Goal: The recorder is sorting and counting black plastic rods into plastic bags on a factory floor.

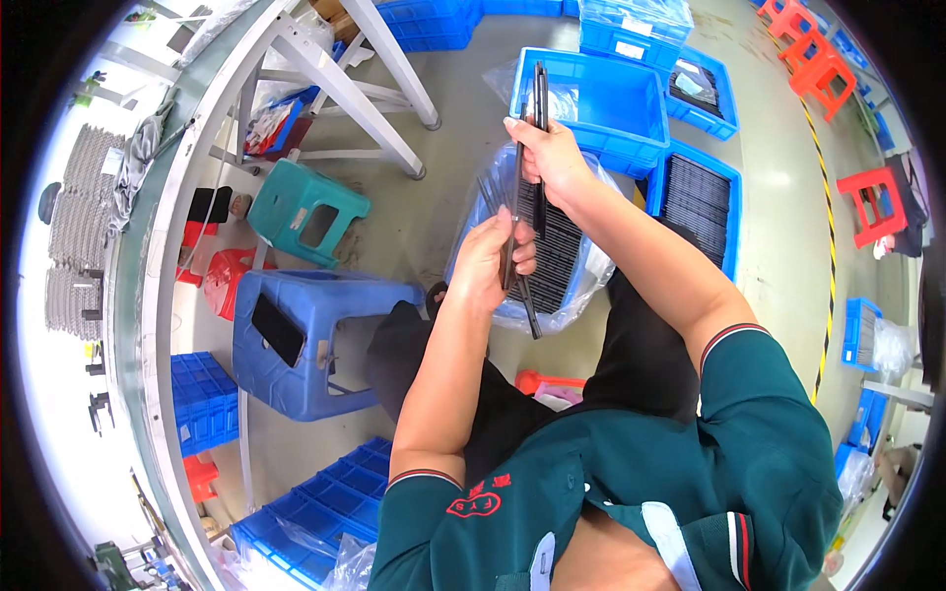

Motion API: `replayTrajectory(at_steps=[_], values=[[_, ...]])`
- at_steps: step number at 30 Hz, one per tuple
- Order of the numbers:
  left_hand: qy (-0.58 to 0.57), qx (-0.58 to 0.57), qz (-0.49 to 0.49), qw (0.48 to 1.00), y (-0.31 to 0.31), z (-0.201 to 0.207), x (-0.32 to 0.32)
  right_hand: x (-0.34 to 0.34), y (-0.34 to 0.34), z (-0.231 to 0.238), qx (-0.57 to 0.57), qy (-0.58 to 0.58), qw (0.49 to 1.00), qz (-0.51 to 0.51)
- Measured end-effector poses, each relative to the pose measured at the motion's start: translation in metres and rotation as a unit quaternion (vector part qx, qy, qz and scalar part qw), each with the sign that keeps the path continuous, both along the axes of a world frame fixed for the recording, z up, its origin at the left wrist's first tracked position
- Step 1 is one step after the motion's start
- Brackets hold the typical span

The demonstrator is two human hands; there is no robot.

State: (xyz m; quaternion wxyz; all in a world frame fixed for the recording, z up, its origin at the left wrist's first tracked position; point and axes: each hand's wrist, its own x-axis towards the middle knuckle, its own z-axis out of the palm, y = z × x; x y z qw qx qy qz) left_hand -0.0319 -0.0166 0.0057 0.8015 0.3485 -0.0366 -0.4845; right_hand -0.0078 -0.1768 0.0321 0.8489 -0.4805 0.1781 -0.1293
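From where I stand, a dark phone lies at a slant on the seat of a blue stool at the left, with a green stool just beyond it.

Next comes the seated person's left hand, over the left half of a plastic-lined tub. Its thumb and curled fingers pinch slim black strips; one of these slants down toward the tub's near edge, its lower end pointing at the person.

Below, more strips lie packed in the tub, their long axes running roughly side to side, while the held ones run mostly away from the body, so the two sets cross. The left hand is the nearer to the packed rows, which lie to its right.

The right hand is farther out, above the tub's far edge, fingers closed around its own strips, thumb reaching left toward the top of a left-hand strip; whether they touch I cannot tell.

Behind it stands an open blue crate. At the tub's right, a blue bin holds further black strips in rows, and red stools stand beyond the striped floor tape.
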Motion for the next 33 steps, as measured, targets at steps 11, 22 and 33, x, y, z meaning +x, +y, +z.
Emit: replayTrajectory(at_steps=[11,22,33], values=[[-0.017,0.027,0.048,0.998,-0.003,0.008,0.014,-0.018,0.029,-0.001,-0.075,0.042,0.992,0.096],[-0.001,0.053,0.048,0.997,0.002,0.000,0.019,-0.014,0.019,-0.007,-0.061,0.046,0.979,0.188],[-0.075,0.086,0.003,0.994,-0.006,0.008,-0.008,0.017,-0.012,-0.009,-0.031,0.045,0.998,-0.030]])
